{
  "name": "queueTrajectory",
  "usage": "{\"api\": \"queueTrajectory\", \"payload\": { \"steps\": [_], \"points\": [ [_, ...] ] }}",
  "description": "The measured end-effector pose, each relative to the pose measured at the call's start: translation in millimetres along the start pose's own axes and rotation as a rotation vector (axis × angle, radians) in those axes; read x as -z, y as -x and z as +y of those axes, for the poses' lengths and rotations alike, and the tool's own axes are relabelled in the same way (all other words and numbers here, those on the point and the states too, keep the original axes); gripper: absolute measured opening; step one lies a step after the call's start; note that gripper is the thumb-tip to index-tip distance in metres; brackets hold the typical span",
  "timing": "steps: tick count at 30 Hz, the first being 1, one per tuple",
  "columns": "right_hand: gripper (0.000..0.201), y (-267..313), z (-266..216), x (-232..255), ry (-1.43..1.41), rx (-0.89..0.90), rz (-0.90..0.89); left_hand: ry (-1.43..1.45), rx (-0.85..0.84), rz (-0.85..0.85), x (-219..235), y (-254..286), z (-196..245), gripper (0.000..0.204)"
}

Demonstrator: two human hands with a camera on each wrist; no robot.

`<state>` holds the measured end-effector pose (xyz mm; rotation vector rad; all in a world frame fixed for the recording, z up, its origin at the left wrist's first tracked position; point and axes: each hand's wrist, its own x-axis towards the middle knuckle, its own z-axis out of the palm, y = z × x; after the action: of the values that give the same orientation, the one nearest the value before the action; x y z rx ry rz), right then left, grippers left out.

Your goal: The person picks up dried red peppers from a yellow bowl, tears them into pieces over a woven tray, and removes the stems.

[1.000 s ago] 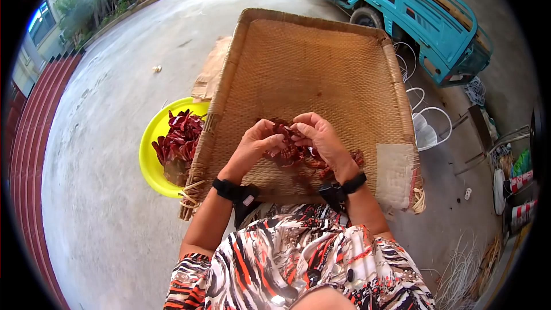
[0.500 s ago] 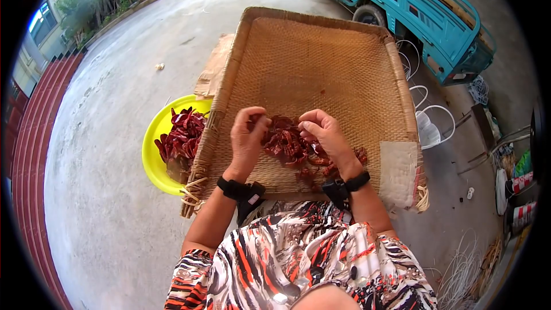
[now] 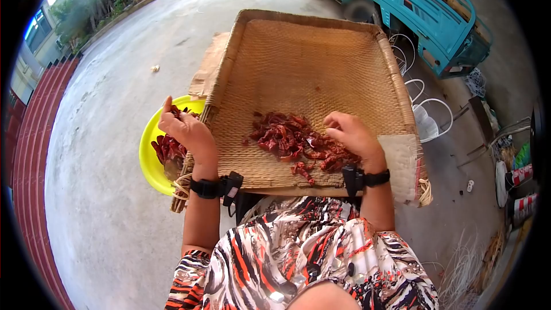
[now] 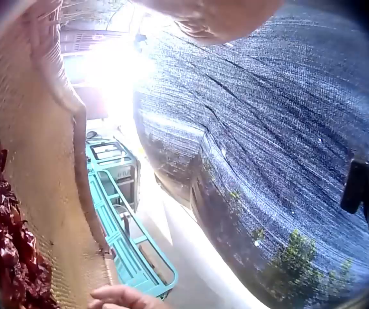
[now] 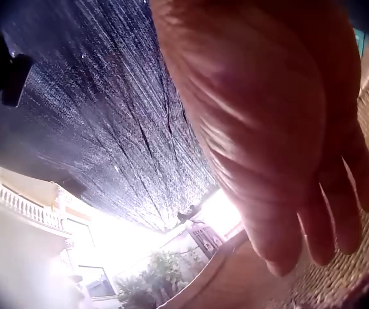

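At the left, my left hand (image 3: 188, 135) is over the yellow basin (image 3: 147, 163), close above the whole dried red chillies (image 3: 165, 148) in it. One of its fingers points up, and I see nothing gripped in it. My right hand (image 3: 354, 136) hovers over the woven basket (image 3: 310, 69), just right of a heap of torn dried chillies (image 3: 281, 136). In the right wrist view its palm (image 5: 255, 122) faces the camera, with loosely straight fingers and nothing held. The left wrist view catches the heap's dark red pieces (image 4: 7, 238) inside the basket.
A cardboard piece (image 3: 209, 69) lies beside the basket's left rim. To its right stands a white bucket (image 3: 426, 126) with a raised handle. Farther back is a turquoise cargo vehicle (image 3: 413, 20). A chair frame (image 3: 482, 123) stands at the right.
Both hands were together over the chilli heap, then parted. My left hand has swung left across the rim to the basin. The right has drawn slightly right, uncovering the heap.
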<state>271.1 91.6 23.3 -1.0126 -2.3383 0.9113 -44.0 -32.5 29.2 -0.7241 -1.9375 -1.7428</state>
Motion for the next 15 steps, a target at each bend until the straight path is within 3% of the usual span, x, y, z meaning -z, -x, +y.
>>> {"api": "queueTrajectory", "payload": {
  "steps": [1,3,5,6,9,11,13,15],
  "points": [
    [0.022,7.0,3.3,11.3,0.104,-0.066,0.029,-0.004,0.056,0.004,2.0,-2.6,-0.2,0.044],
    [0.022,20.7,10.3,29.5,0.310,-0.195,0.084,-0.246,-0.062,0.040,-7.3,-5.0,-22.6,0.055],
    [0.024,29.8,18.4,42.7,0.451,-0.338,-0.036,-0.566,-0.167,0.052,-12.2,-5.2,-26.4,0.060],
    [0.025,33.8,21.9,46.3,0.521,-0.411,-0.096,-0.595,-0.218,0.089,-13.3,-2.3,-20.4,0.057],
    [0.028,40.0,42.6,37.0,0.469,-0.413,-0.165,-0.143,-0.346,-0.413,-11.0,8.6,-7.3,0.050],
    [0.026,36.3,50.1,23.3,0.420,-0.315,-0.144,0.500,0.036,-1.006,-9.0,35.6,14.2,0.042],
    [0.024,31.3,49.0,11.3,0.320,-0.188,-0.106,0.464,0.053,-1.469,-3.2,52.5,34.8,0.037],
    [0.022,24.7,35.5,-2.6,0.213,-0.125,-0.079,0.426,-0.460,-1.600,-2.4,69.3,39.9,0.034]
  ]
}}
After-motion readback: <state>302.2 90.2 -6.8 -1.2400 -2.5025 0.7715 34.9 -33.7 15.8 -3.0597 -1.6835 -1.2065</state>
